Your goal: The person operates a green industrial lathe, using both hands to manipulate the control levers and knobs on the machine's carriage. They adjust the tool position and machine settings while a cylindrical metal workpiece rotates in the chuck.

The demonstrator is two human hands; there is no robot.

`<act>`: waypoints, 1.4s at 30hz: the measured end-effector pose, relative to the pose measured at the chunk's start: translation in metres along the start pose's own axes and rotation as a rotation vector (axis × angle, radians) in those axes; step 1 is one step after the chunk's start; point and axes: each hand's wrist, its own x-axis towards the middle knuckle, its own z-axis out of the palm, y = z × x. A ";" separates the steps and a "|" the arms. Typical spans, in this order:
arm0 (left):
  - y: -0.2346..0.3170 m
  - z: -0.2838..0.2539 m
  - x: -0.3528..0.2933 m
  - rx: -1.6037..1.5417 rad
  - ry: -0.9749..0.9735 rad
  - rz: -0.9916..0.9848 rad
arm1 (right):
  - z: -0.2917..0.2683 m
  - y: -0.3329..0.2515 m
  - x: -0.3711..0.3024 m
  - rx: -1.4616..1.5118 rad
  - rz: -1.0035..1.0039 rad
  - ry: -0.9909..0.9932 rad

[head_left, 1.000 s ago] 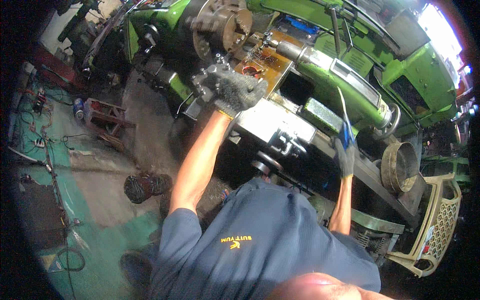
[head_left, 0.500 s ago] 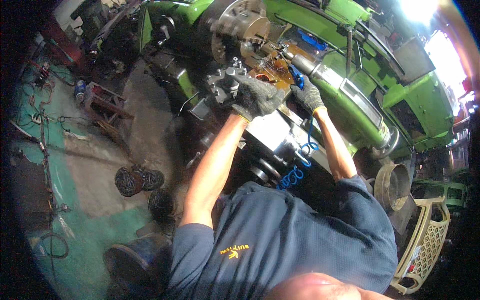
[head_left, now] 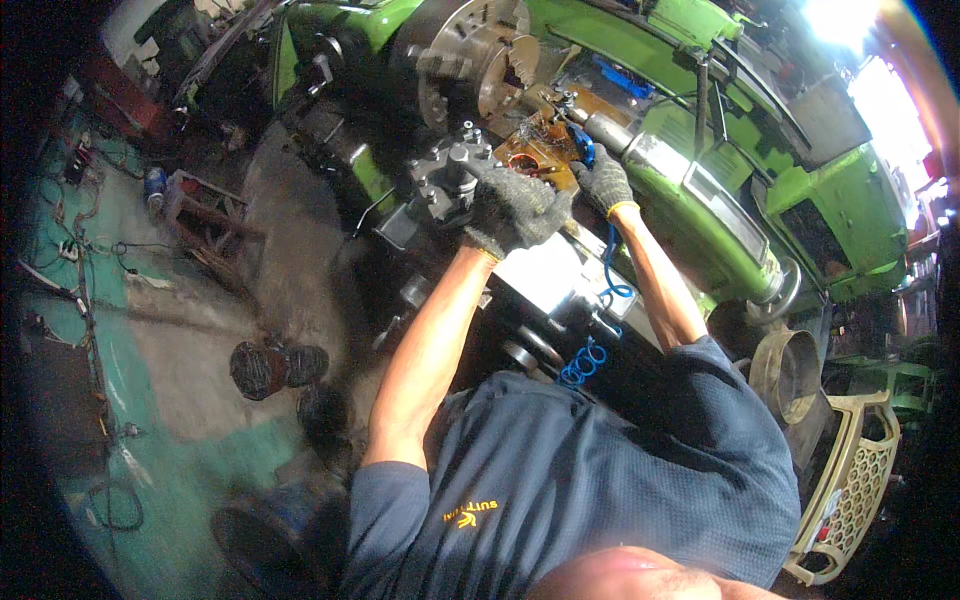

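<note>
Left hand (head_left: 517,210): gloved, just beside the tool post (head_left: 446,172), fingers curled; I cannot tell whether they grip anything
Right hand (head_left: 604,184): gloved, I have its fingers closed around the blue air gun (head_left: 583,146)
Blue air gun: near the tailstock (head_left: 655,156) and the brown oily surface (head_left: 562,158)
Blue hose (head_left: 579,371): I see it hang, coiled, below the right hand

The person wears a dark navy-blue short-sleeved shirt of finely waffled cloth (head_left: 620,470), with a small yellow emblem (head_left: 467,519) and a short line of yellow lettering (head_left: 486,506) on the front. The plain navy left sleeve (head_left: 388,510) and right sleeve (head_left: 722,395) leave the forearms (head_left: 430,350) bare. The mottled dark-grey knitted left glove (head_left: 515,207) and matching right glove (head_left: 605,185) have narrow yellow cuff edging (head_left: 483,245).
</note>
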 end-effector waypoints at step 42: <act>0.000 0.009 -0.001 0.065 -0.028 0.012 | 0.063 0.049 0.092 0.426 0.328 -0.149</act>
